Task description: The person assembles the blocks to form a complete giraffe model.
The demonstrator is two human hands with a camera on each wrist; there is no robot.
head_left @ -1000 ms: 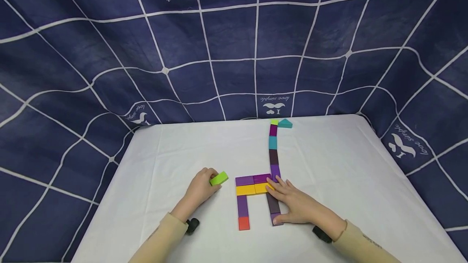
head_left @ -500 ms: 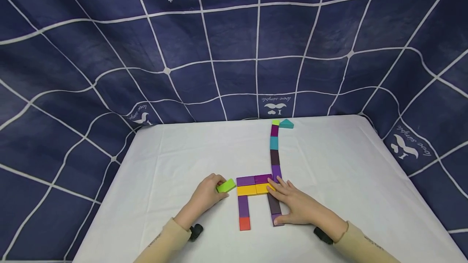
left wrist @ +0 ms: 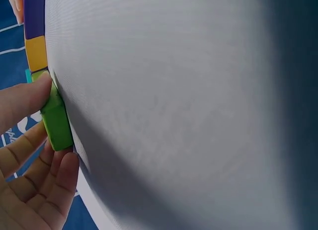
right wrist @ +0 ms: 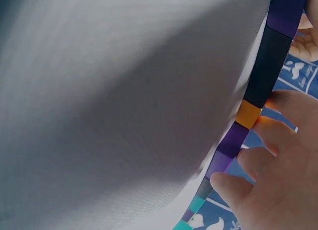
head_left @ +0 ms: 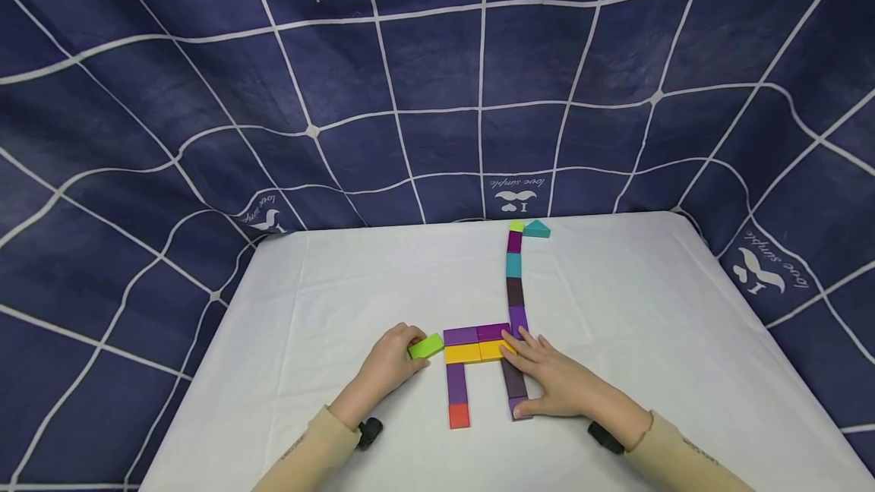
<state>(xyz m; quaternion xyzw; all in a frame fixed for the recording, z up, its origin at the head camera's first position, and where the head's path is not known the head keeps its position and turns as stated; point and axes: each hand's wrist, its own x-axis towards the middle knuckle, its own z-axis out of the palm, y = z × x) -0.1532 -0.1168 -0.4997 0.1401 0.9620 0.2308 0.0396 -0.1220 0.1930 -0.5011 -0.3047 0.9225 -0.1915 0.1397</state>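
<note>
My left hand (head_left: 388, 361) pinches a bright green block (head_left: 427, 346) between thumb and fingers; the block sits slightly aslant at the left end of a flat block figure. In the left wrist view, the thumb lies on top of the green block (left wrist: 58, 123) beside a yellow block (left wrist: 36, 53). The figure has a purple row (head_left: 461, 336) above a yellow row (head_left: 462, 354). Below are two legs, the left one ending in a red block (head_left: 459, 415). My right hand (head_left: 557, 380) rests with fingers spread on the figure's right side, partly covering the dark leg block (head_left: 515, 380).
From the figure's right end a column of blocks, including a teal block (head_left: 514, 265), runs to the far table edge. A teal triangle block (head_left: 536, 229) lies beside its top. White cloth (head_left: 369, 272) covers the table; a dark blue curtain (head_left: 437, 82) hangs behind and at the sides.
My left hand has moved right with the green block, bringing it from a gap away up to the left end of the rows. The right hand stays in place.
</note>
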